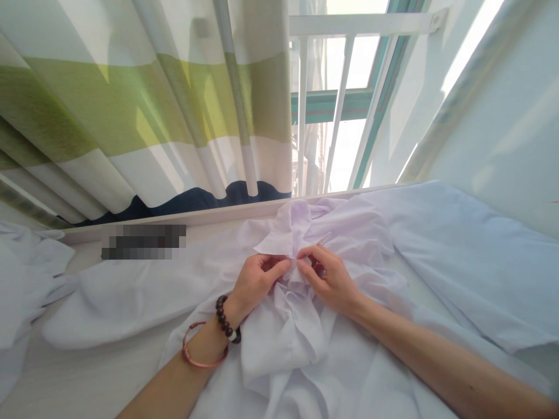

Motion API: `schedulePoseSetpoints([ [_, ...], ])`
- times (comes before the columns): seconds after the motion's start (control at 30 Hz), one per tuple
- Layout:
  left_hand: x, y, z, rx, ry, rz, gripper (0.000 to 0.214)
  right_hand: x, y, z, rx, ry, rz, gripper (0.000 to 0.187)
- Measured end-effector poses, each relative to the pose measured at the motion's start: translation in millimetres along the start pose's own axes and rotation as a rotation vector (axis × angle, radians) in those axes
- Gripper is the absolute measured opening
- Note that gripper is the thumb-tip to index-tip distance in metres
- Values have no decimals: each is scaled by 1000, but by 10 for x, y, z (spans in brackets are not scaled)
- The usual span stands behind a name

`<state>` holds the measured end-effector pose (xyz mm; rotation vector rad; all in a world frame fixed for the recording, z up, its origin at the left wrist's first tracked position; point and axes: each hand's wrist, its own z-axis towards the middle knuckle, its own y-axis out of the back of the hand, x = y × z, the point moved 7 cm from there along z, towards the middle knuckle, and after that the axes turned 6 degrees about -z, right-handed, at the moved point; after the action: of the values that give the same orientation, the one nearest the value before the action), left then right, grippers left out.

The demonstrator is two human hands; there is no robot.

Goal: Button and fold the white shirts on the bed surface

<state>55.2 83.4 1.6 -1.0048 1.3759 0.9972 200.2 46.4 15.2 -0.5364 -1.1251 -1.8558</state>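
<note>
A white shirt (371, 244) lies spread and rumpled across a pale table (87, 372). Its collar area is bunched up in the middle near the far edge. My left hand (255, 279) pinches a fold of the fabric there, fingers closed; its wrist wears a dark bead bracelet and a copper bangle. My right hand (327, 276) pinches the same bunch of cloth right beside it, fingertips almost touching the left ones. One sleeve stretches out to the left, and the body of the shirt drapes toward me.
A striped green, white and navy curtain (144, 110) hangs behind the table on the left. A barred window (336, 105) is straight ahead. More white cloth (26, 273) lies at the far left. A pale wall (515, 128) rises on the right.
</note>
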Motion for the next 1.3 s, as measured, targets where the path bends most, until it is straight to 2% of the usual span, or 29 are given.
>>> schedulePoseSetpoints([
  [0.33,34,6,-2,34,10,54,31,2,-14,8,14,2,4,13],
  [0.5,42,13,9,31,-7,67,33,-23,9,-2,-46,-2,42,6],
  [0.63,42,27,17,-9,-21,82,36,81,81,-38,-146,132,51,10],
  [0.77,43,1,21,21,-35,100,34,191,26,-73,-85,270,-17,13],
  [0.87,39,-13,22,43,-49,99,33,135,-14,-71,-51,213,-53,13],
  [1.0,24,-4,23,31,-84,93,33,18,-6,-55,-64,78,-71,15],
  [1.1,34,14,28,9,-94,48,34,-17,29,-31,-96,30,-56,15],
  [1.2,56,17,34,11,-88,3,36,-5,56,-4,-104,23,-13,12],
  [1.3,61,5,34,24,-90,4,35,80,82,-2,-114,105,9,9],
])
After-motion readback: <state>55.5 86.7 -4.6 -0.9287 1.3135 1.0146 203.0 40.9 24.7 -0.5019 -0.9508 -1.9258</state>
